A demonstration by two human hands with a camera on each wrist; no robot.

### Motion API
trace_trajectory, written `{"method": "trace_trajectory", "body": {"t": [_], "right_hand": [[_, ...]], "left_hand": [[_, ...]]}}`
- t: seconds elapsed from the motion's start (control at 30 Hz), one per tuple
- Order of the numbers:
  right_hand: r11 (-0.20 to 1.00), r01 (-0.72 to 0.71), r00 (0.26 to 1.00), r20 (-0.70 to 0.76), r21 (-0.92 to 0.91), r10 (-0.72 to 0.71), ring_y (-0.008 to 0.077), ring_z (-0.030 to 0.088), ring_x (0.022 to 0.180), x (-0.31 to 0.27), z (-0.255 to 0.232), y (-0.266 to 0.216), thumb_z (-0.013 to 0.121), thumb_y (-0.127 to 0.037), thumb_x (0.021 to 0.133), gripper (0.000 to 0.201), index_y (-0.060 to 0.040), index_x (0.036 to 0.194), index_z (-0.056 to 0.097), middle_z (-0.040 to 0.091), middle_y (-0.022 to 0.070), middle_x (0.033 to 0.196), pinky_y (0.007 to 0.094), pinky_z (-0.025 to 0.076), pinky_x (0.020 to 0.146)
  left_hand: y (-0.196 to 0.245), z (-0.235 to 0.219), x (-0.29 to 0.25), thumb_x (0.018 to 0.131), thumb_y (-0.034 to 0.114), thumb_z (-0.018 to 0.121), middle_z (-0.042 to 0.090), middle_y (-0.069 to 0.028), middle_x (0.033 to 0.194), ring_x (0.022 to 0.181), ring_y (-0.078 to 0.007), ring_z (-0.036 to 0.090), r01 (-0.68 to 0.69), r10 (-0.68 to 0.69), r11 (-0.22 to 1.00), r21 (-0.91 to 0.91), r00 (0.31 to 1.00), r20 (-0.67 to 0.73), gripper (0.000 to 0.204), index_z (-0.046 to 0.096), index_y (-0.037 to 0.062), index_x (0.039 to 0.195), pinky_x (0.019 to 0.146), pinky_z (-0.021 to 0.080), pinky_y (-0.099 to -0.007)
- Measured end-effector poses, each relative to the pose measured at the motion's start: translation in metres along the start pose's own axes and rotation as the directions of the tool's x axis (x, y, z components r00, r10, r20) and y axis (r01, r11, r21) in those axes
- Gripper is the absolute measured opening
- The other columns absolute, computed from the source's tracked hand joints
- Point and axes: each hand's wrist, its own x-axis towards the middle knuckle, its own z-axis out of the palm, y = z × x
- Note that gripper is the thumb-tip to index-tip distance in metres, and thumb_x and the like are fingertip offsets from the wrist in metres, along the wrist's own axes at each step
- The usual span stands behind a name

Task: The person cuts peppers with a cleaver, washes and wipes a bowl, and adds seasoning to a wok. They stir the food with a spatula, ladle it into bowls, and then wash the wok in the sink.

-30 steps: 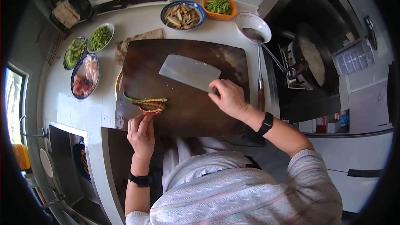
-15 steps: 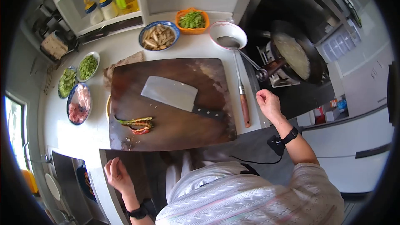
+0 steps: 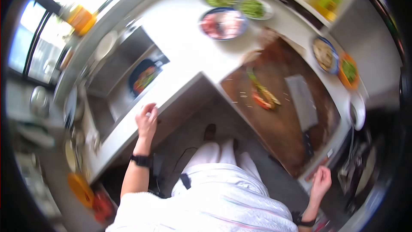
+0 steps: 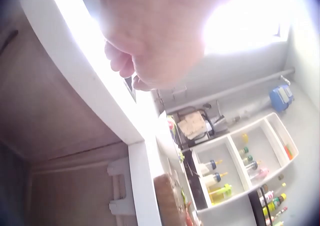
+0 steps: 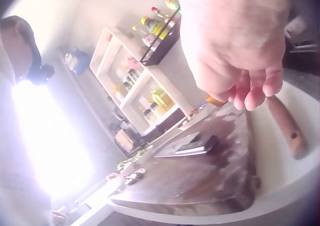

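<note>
My left hand (image 3: 147,120) hangs near the counter edge in front of the sink (image 3: 103,107), fingers loosely curled with nothing in them. In the sink sits a dark blue bowl (image 3: 134,74) with red and green pieces inside. Off the near right corner of the wooden chopping board (image 3: 274,133), my right hand (image 3: 321,182) is also loosely curled and holds nothing. A cleaver (image 3: 301,103) lies flat on the board, its black handle toward my right hand. Cut red and green chili peppers (image 3: 264,94) lie left of the blade. The right wrist view shows a wooden utensil handle (image 5: 287,128) below the fingertips.
Behind the board stand a plate of raw meat (image 3: 223,22) and dishes of green vegetables (image 3: 252,8). Farther right are a blue-rimmed bowl (image 3: 325,56), an orange basket (image 3: 348,71) and a white bowl (image 3: 357,111). The stove side is blurred.
Before, the right hand let go of the cleaver handle and the left hand left the peppers. Now the view and body have turned left, and the left hand has come over to the sink side.
</note>
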Motion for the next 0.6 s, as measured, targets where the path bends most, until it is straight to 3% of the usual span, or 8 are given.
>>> {"method": "trace_trajectory", "body": {"t": [0.03, 0.1, 0.13, 0.27, 0.37, 0.43, 0.5, 0.6], "right_hand": [[0.996, 0.083, 0.996, 0.037, -0.024, -0.082, 0.002, 0.044, 0.058, 0.001, 0.006, -0.006, 0.049, -0.006, 0.09, 0.008, -0.0004, 0.094, 0.053, 0.051, -0.0006, 0.07, 0.0162, 0.035, 0.047], [0.999, 0.031, 0.994, 0.104, -0.009, -0.03, 0.0016, 0.042, 0.05, -0.002, 0.032, -0.033, 0.05, -0.011, 0.091, 0.008, -0.0036, 0.092, 0.054, 0.048, -0.0024, 0.064, 0.0151, 0.034, 0.044], [0.992, 0.119, 0.978, 0.175, -0.037, -0.111, 0.0018, 0.042, 0.05, 0.001, 0.043, -0.043, 0.05, -0.01, 0.091, 0.008, -0.0037, 0.094, 0.054, 0.048, -0.002, 0.064, 0.0148, 0.035, 0.045], [0.982, 0.184, 0.926, 0.327, 0.046, -0.189, 0.0019, 0.043, 0.052, 0.008, 0.098, -0.085, 0.05, -0.009, 0.09, 0.007, -0.0042, 0.094, 0.054, 0.049, -0.002, 0.065, 0.0145, 0.035, 0.045], [0.966, 0.256, 0.864, 0.441, 0.035, -0.245, 0.0013, 0.042, 0.052, 0.013, 0.144, -0.119, 0.05, -0.009, 0.091, 0.007, -0.0046, 0.093, 0.054, 0.049, -0.0022, 0.066, 0.0145, 0.034, 0.044], [0.951, 0.306, 0.819, 0.499, 0.041, -0.284, 0.0011, 0.042, 0.051, 0.006, 0.177, -0.148, 0.05, -0.01, 0.09, 0.007, -0.0048, 0.093, 0.054, 0.049, -0.0025, 0.065, 0.0145, 0.034, 0.044], [0.925, 0.379, 0.767, 0.553, 0.018, -0.325, 0.0011, 0.041, 0.05, -0.005, 0.215, -0.177, 0.051, -0.01, 0.09, 0.006, -0.0049, 0.092, 0.054, 0.048, -0.0029, 0.064, 0.0146, 0.033, 0.043], [0.892, 0.45, 0.693, 0.61, 0.051, -0.385, 0.0014, 0.041, 0.049, -0.021, 0.27, -0.204, 0.051, -0.011, 0.09, 0.007, -0.0044, 0.091, 0.054, 0.048, -0.003, 0.063, 0.0152, 0.032, 0.042]], "left_hand": [[-0.011, -0.01, -0.001, 0.081, 0.011, 0.06, 0.061, -0.007, 0.072, 0.065, -0.0158, 0.059, 0.038, -0.038, 0.999, 0.005, 0.999, -0.022, 0.012, 0.064, 0.0036, 0.09, 0.063, 0.046, -0.0273], [-0.058, -0.02, -0.005, 0.081, 0.01, 0.061, 0.061, -0.0017, 0.073, 0.063, -0.0094, 0.056, 0.317, -0.349, 0.88, -0.353, 0.937, -0.029, 0.014, 0.064, 0.0018, 0.092, 0.061, 0.045, -0.0224], [-0.059, -0.035, -0.008, 0.081, 0.01, 0.062, 0.059, 0.002, 0.074, 0.062, -0.0046, 0.052, 0.353, -0.414, 0.83, -0.431, 0.909, -0.053, 0.015, 0.064, 0.0003, 0.092, 0.056, 0.043, -0.0184], [-0.119, -0.104, -0.032, 0.082, 0.01, 0.061, 0.061, -0.0018, 0.078, 0.06, -0.008, 0.056, 0.486, -0.68, 0.676, -0.554, 0.701, -0.215, 0.019, 0.06, 0.002, 0.099, 0.047, 0.043, -0.0194], [-0.176, -0.174, -0.056, 0.082, 0.012, 0.06, 0.06, -0.0019, 0.077, 0.06, -0.0084, 0.056, 0.435, -0.778, 0.595, -0.676, 0.521, -0.35, 0.021, 0.059, 0.0023, 0.101, 0.047, 0.043, -0.0195], [-0.216, -0.221, -0.071, 0.083, 0.012, 0.06, 0.059, -0.0025, 0.078, 0.059, -0.0092, 0.055, 0.381, -0.795, 0.584, -0.717, 0.448, -0.41, 0.022, 0.058, 0.0019, 0.102, 0.048, 0.043, -0.0196], [-0.257, -0.269, -0.088, 0.084, 0.012, 0.059, 0.058, -0.0024, 0.078, 0.059, -0.0089, 0.055, 0.297, -0.778, 0.628, -0.719, 0.273, -0.566, 0.022, 0.057, 0.0019, 0.103, 0.048, 0.043, -0.0196], [-0.316, -0.356, -0.12, 0.084, 0.01, 0.057, 0.056, -0.002, 0.079, 0.061, -0.008, 0.053, 0.3, -0.604, 0.774, -0.558, 0.083, -0.793, 0.022, 0.056, 0.0003, 0.104, 0.049, 0.043, -0.0193]]}}
